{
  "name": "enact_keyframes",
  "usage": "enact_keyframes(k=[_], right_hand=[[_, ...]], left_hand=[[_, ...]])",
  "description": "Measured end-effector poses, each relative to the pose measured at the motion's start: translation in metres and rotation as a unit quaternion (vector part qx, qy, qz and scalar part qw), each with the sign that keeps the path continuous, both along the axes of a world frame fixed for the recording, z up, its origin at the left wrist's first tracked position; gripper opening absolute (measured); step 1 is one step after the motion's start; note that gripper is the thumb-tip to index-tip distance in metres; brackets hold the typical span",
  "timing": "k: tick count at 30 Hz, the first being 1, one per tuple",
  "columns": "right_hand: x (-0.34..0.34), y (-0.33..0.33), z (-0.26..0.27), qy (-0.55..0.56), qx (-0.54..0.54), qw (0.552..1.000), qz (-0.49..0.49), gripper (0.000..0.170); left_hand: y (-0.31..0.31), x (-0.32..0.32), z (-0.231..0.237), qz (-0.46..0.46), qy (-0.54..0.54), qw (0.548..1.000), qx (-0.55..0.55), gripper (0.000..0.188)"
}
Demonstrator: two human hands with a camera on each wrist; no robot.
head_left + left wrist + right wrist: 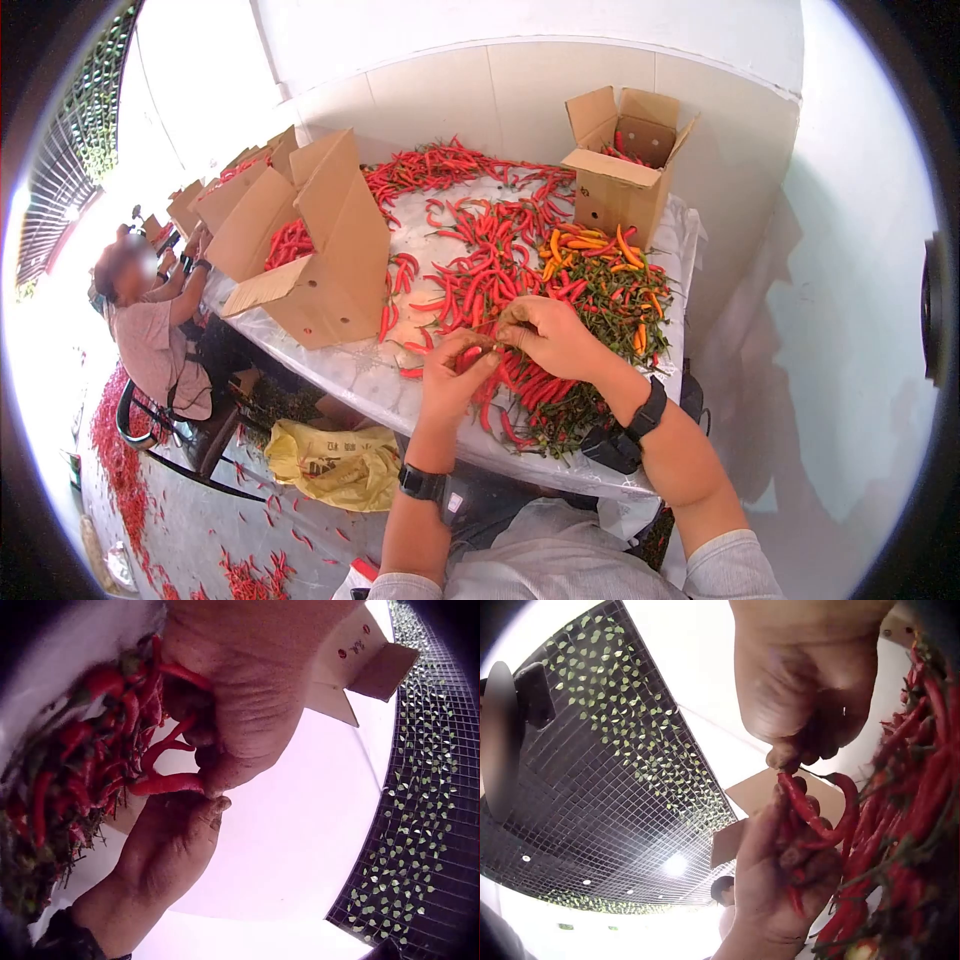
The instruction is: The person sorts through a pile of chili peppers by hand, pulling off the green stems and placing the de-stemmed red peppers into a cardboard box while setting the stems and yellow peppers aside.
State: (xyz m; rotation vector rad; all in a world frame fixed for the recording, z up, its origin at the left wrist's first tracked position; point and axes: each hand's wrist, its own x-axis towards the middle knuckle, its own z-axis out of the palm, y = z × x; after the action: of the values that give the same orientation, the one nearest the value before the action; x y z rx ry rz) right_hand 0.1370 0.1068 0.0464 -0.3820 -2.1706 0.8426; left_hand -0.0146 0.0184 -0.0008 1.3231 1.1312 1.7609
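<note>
My left hand (pixel 456 378) holds several red chili peppers, their tips poking out between its fingers. One chili pepper (pixel 801 804) stands up from that grip, stem end on top. Right at that end, the thumb and fingers of my right hand (pixel 552 338) pinch the stem. In the left wrist view the two hands meet over a curved red chili (pixel 169 784). Below and around them lies a pile of red chilies (pixel 485 270) on the plastic-covered table (pixel 425 300). Green stems and leafy scraps (pixel 590 400) are heaped beside my right forearm.
An open cardboard box (pixel 345 265) with red chilies stands at the left, another box (pixel 625 205) at the back right. Orange chilies (pixel 580 243) lie near it. A seated person (pixel 165 340) works farther left. A yellow sack (pixel 335 465) and scattered chilies lie on the floor.
</note>
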Motion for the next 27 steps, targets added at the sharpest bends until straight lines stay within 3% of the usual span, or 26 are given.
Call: enact_keyframes(k=[4,13,16,20,23,25,27], right_hand=[[0.000,0.004,0.001,-0.061,-0.099,0.993,0.028,0.016],[-0.008,0.002,-0.007,-0.016,-0.198,0.980,0.023,0.017],[-0.008,-0.001,-0.004,-0.038,-0.164,0.986,-0.020,0.019],[-0.006,0.008,-0.009,0.032,-0.166,0.984,-0.047,0.022],[0.010,0.028,-0.008,0.065,-0.171,0.974,-0.131,0.023],[0.017,0.035,-0.006,0.053,-0.112,0.967,-0.223,0.022],[0.018,0.031,-0.001,0.033,-0.088,0.968,-0.234,0.022]], left_hand=[[-0.002,0.000,0.002,-0.017,0.013,1.000,0.005,0.014],[-0.004,0.000,0.006,-0.022,-0.047,0.999,-0.014,0.013],[-0.004,0.001,0.009,-0.015,-0.057,0.998,-0.012,0.012],[-0.007,-0.005,0.006,-0.051,-0.108,0.992,-0.040,0.011],[-0.011,-0.006,0.003,-0.052,-0.232,0.971,-0.012,0.012],[-0.013,-0.008,0.001,0.012,-0.278,0.960,0.008,0.013],[-0.017,-0.014,-0.003,0.072,-0.289,0.954,0.030,0.014]])
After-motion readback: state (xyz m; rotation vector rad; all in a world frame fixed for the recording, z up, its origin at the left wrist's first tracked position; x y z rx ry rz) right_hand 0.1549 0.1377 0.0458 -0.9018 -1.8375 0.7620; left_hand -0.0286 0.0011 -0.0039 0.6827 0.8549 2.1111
